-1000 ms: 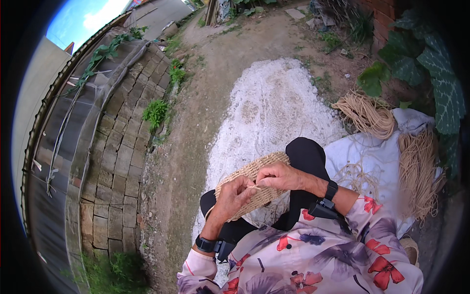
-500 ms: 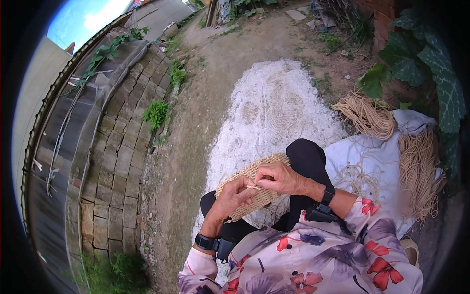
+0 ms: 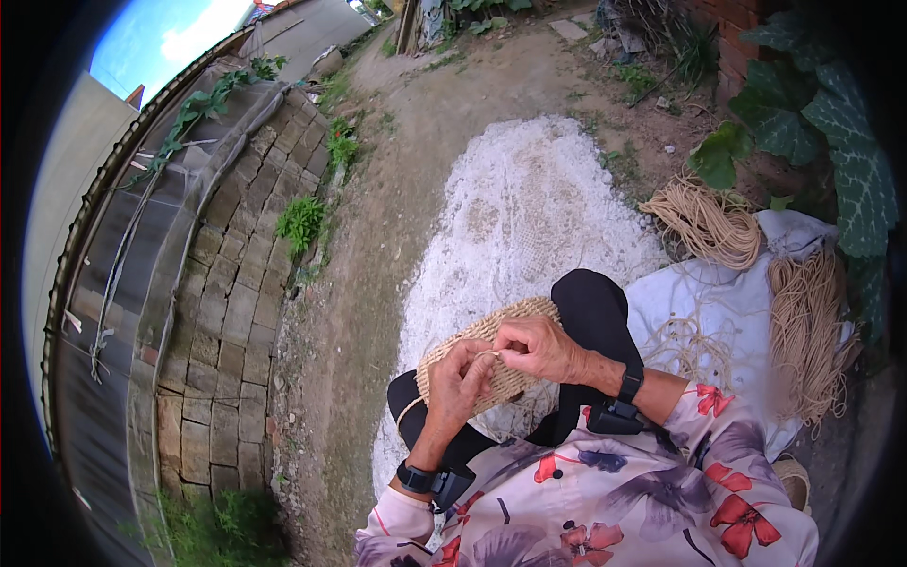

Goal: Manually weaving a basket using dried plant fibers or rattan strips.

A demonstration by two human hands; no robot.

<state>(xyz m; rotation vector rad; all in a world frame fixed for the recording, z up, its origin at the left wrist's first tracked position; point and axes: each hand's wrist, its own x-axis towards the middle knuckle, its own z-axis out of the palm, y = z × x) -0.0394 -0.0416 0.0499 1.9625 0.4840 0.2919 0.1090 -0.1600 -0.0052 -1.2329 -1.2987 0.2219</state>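
A tan woven piece of twisted cord (image 3: 460,342) lies across my lap, between my dark-trousered knees. Over its middle, my left hand (image 3: 457,380) pinches a thin pale cord, thumb and forefinger pressed together. Close beside it, my right hand (image 3: 539,348) grips the same cord (image 3: 494,352) with its fingertips, knuckles up. A short stretch of cord shows between the two hands. Another bit of cord (image 3: 408,410) curves out at the left of my left wrist. My hands cover the centre of the weave.
To my right, a coil of tan cord (image 3: 704,222) and a long hank (image 3: 808,331) rest on a pale cloth sack (image 3: 666,288), with loose strands nearby. A white sheet-like patch (image 3: 529,189) covers the ground ahead. A block wall (image 3: 222,321) runs along the left; broad leaves (image 3: 775,113) hang at the right.
My left hand has shifted slightly right, its wrist turning more upright. A cord strand now shows left of that wrist. My right hand has stayed nearly in place.
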